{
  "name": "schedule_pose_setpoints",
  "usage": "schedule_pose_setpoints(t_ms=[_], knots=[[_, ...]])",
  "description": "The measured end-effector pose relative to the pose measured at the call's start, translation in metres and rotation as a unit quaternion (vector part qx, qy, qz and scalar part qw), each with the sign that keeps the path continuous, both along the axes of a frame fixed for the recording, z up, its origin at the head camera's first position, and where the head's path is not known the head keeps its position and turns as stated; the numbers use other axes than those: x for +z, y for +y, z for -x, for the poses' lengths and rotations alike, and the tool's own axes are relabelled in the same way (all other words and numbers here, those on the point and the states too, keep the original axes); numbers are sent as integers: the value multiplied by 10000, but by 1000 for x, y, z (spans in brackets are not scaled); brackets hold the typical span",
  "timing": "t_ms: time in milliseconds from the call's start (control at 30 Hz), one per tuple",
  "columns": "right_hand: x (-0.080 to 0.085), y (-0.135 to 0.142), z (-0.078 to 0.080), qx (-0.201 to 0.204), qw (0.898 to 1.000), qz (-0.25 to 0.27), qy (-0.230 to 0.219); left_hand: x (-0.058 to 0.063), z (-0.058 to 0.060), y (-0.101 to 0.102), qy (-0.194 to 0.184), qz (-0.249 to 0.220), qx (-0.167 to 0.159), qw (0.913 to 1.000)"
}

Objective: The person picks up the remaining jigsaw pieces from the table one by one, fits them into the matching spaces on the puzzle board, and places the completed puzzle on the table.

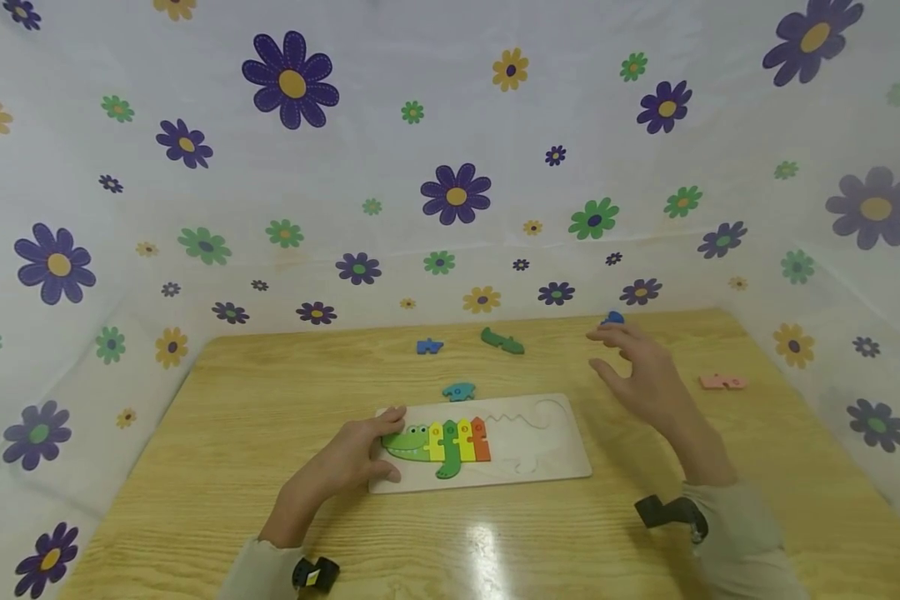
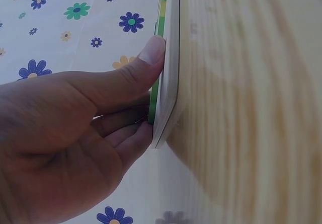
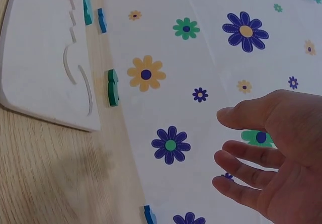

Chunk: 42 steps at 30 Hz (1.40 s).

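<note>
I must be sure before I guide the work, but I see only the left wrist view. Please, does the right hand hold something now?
Observer: No, the right hand is empty.
Operator: Thank you. Which loose piece lies to the right of it?
Observer: A pink piece.
Operator: And what is near the far edge of the puzzle board?
Observer: A light blue piece; I cannot tell if they touch.
</note>
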State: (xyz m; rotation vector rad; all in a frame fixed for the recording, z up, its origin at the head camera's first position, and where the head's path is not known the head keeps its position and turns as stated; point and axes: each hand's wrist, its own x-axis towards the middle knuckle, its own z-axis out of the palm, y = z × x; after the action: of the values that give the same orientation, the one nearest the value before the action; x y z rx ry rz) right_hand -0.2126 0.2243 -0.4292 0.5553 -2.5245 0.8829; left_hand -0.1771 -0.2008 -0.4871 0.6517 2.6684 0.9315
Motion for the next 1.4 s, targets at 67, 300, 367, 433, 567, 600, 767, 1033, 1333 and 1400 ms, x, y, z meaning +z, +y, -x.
schedule_pose_setpoints(t_ms=[67, 300, 367, 433, 567, 600, 767, 1033, 1333, 1400], knots=[[0, 2, 1, 0, 10000, 28, -4, 0, 0, -1, 0, -12, -25, 10000], [-1, 10, 2, 3, 9999, 139, 66, 1, 1, -2, -16, -55, -90, 9999], [-1, 13, 2, -19, 9998, 167, 146, 1, 0, -1, -20, -57, -89, 9999], [0, 16, 2, -48, 9995, 209, 249, 2, 0, -1, -18, -50, -81, 10000], [2, 21, 1, -174, 9989, 195, 381, 1, 0, 0, -1, -48, -49, 10000], [3, 22, 1, -224, 9988, 177, 391, 1, 0, 0, 0, -52, -40, 10000], [6, 28, 0, -412, 9978, 169, 494, 1, 0, 0, -48, -76, -13, 10000], [7, 40, 1, -527, 9972, 153, 516, 3, -1, 0, -36, -78, -101, 9999], [8, 49, 0, -759, 9957, 260, 466, 1, 0, -2, -22, -127, -168, 9998], [8, 51, 0, -829, 9952, 274, 446, 0, 0, -3, -15, -130, -162, 9998]])
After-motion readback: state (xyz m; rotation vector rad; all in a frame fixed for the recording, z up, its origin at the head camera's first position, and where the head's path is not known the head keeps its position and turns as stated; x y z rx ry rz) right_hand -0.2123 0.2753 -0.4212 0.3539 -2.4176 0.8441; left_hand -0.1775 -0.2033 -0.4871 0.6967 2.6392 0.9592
